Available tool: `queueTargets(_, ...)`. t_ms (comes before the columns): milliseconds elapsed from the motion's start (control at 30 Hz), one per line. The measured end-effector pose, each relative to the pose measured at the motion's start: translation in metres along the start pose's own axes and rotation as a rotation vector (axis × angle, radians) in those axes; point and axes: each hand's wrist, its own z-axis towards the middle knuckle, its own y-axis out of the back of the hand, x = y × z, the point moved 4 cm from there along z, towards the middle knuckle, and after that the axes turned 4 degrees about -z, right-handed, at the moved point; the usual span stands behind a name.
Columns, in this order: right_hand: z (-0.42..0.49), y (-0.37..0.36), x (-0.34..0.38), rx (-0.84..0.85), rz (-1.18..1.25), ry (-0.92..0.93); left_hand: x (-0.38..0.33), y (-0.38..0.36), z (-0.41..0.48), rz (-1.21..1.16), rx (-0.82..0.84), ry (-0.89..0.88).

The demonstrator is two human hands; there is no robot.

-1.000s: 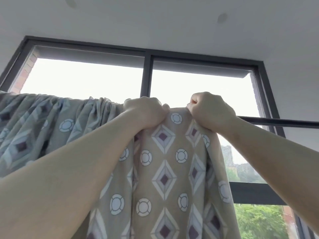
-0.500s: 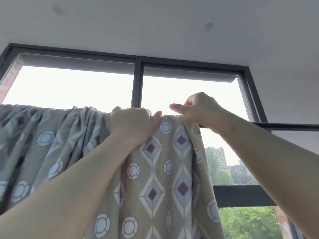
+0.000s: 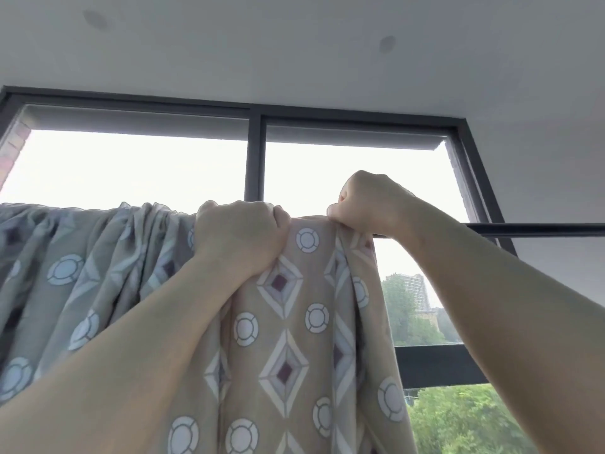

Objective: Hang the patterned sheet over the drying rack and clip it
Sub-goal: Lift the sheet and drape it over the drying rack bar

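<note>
Since half a second ago the right hand (image 3: 370,204) has lifted a little and curled from a loose pinch with the thumb out into a closed fist on the cloth's top edge, while the left hand (image 3: 240,237) has stayed clamped where it was. Behind everything, a dark-framed window (image 3: 255,158) fills the wall under a pale ceiling (image 3: 294,50), with trees and a distant building showing through the lower right pane. Across it hangs the patterned sheet (image 3: 288,322), beige with white rings and diamonds, draped over a dark horizontal rack bar (image 3: 537,230); its left part is bunched in tight folds, its right part falls flatter. Both bare forearms reach up to it. At the top fold the left hand grips a handful of gathered fabric, fingers curled shut. Just beside it, the right hand is closed on the sheet's right corner where it meets the bare bar.
</note>
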Motion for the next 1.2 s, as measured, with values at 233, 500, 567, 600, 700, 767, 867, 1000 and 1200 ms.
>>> queueTargets(233, 0.0, 0.002, 0.007, 0.119, -0.036, 0.015, 0.001, 0.0, 0.0, 0.028, -0.039, 0.001)
queueTargets(500, 0.006, 0.002, -0.014, 0.088, 0.277, -0.104, 0.0, -0.007, 0.001, 0.052, -0.035, -0.025)
queueTargets(567, 0.013, 0.002, -0.025, -0.016, 0.426, -0.219, 0.003, -0.007, 0.001, 0.062, -0.038, -0.026)
queueTargets(600, 0.016, 0.002, -0.033, -0.066, 0.507, -0.301, 0.004, -0.007, 0.001, 0.066, -0.036, -0.024)
queueTargets(700, 0.016, -0.005, -0.059, -0.044, 0.912, -0.507, 0.005, -0.006, 0.0, 0.055, -0.034, -0.013)
queueTargets(767, 0.014, -0.014, -0.077, -0.024, 1.174, -0.582, 0.004, -0.008, 0.001, 0.057, -0.008, -0.003)
queueTargets(867, 0.007, -0.012, -0.086, 0.022, 1.197, -0.583, -0.005, -0.011, 0.002, 0.071, 0.015, -0.004)
queueTargets(1000, -0.003, 0.003, -0.064, 0.151, 0.739, -0.383, -0.014, -0.013, 0.004, 0.083, 0.022, 0.011)
queueTargets(1200, 0.005, 0.007, -0.082, 0.14, 1.045, -0.54, -0.006, -0.009, 0.006, 0.069, 0.001, 0.043)
